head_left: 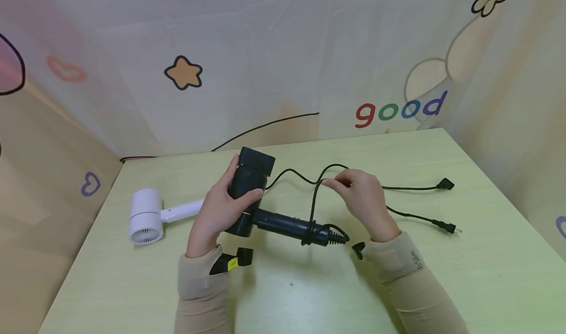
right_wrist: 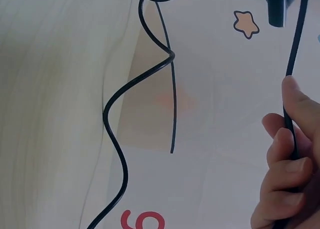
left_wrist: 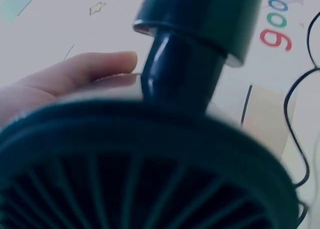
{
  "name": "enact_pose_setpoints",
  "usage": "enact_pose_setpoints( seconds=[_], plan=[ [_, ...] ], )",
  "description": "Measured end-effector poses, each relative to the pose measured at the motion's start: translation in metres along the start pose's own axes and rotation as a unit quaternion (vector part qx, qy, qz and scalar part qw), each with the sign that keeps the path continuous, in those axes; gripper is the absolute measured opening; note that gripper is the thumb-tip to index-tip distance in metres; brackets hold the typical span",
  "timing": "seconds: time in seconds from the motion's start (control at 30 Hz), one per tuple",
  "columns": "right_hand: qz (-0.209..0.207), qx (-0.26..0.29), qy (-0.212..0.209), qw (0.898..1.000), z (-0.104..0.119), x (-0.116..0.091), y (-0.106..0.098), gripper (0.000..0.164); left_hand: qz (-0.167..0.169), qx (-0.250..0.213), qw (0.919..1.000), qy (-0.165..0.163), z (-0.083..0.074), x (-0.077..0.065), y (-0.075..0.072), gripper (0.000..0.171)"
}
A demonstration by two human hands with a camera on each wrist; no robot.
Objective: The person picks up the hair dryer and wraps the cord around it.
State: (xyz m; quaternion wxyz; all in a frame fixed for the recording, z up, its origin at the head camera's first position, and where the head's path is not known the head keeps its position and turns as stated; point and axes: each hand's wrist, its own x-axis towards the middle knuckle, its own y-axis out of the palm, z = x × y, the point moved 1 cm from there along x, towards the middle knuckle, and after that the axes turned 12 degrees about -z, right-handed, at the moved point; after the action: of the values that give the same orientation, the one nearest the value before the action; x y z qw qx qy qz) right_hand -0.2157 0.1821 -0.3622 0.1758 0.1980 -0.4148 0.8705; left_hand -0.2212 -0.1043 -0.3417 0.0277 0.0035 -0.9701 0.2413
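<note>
My left hand grips a black hair dryer by its barrel, thumb across the front. In the left wrist view the dryer's vented end fills the lower part, with a finger beyond it. Some black cord is wound around the handle near its end. My right hand pinches the cord leading up from those turns; the right wrist view shows thumb and curled fingers around it. To the left a white hair dryer lies on the table, its handle end hidden behind my left hand.
Two black plugs, one farther back and one nearer, lie at the right of the pale table. A wavy cord runs behind the black dryer. A printed curtain hangs along the table's back edge.
</note>
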Motion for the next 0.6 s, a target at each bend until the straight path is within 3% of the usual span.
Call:
enact_pose_setpoints(
  seconds=[0.13,0.23,0.47,0.6],
  plan=[
    [0.021,0.0,0.008,1.0,0.0,-0.001,0.004,0.032,0.019,0.005,0.9995,0.025,-0.006,-0.003,0.007,0.087],
    [0.017,0.002,0.005,1.0,0.0,0.0,0.004,0.032,0.015,0.034,0.9987,0.034,-0.007,-0.004,0.01,0.087],
    [-0.081,0.025,-0.041,0.996,0.006,-0.001,-0.009,0.026,-0.032,0.087,0.9956,0.017,-0.003,-0.002,0.008,0.09],
    [-0.106,0.049,-0.058,0.991,0.012,-0.004,-0.015,0.022,-0.053,0.108,0.9926,0.017,-0.001,0.0,0.009,0.09]
  ],
)
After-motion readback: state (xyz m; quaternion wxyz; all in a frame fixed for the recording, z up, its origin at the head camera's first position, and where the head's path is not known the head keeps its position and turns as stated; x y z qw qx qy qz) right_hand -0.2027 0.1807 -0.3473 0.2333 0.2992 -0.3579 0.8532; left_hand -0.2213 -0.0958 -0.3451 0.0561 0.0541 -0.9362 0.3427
